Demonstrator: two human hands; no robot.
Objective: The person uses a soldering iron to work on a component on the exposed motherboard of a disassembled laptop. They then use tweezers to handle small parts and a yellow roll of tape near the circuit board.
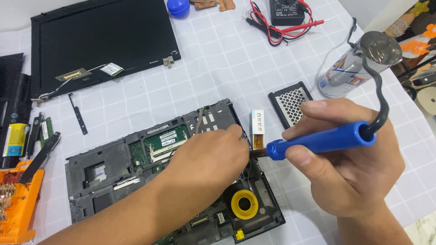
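The right hand (349,168) is closed around a blue soldering iron (320,140); thumb and fingers wrap the handle, and its black cord (379,86) loops up and away; the metal end of the iron points left and goes behind the left hand (209,163), so its tip is hidden. The left hand rests on the open laptop base (100,172) with its fingers curled down; it seems to pinch or press something small there, but I cannot tell what, because the hand covers it.

The laptop base lies flat on the white checked table cloth (218,68), with its green boards (165,138) showing; a yellow roll of solder (244,204) sits on its lower right part, near both hands. Just beside the iron stands a small white box (257,129); a black grille part (290,104) lies near it; a drink can (349,68) lies further right. The black screen lid (100,41) lies well apart at the top left; a meter with red and black wires (284,18) is at the top; an orange tool (18,204) is at the left edge.

I think the step in hand is soldering a spot inside the base; the next move calls for a steady right hand, and for the left hand to keep clear of the hot end.
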